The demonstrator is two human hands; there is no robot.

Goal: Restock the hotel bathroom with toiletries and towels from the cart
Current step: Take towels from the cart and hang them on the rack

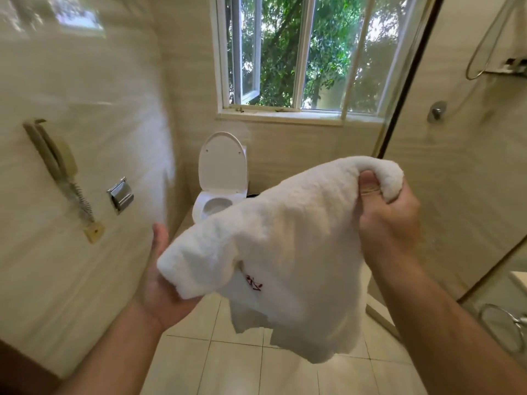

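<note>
White terry towel (285, 238), thick-piled, with a small red embroidered mark near its lower fold, held in mid-air in front of the toilet (219, 178). Right hand (390, 223) pinches the raised upper corner between thumb and curled fingers. Left hand (155, 292) lies palm-up beneath the lower fold, thumb extended. Its fingers are hidden, so whether they grip cannot be told.

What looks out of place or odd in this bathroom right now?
Two small things. The white towel gripped by the right hand and resting on the left hand carries a small red mark near its lower fold, stitching or stain, I cannot tell. The window's left pane stands ajar.
</note>
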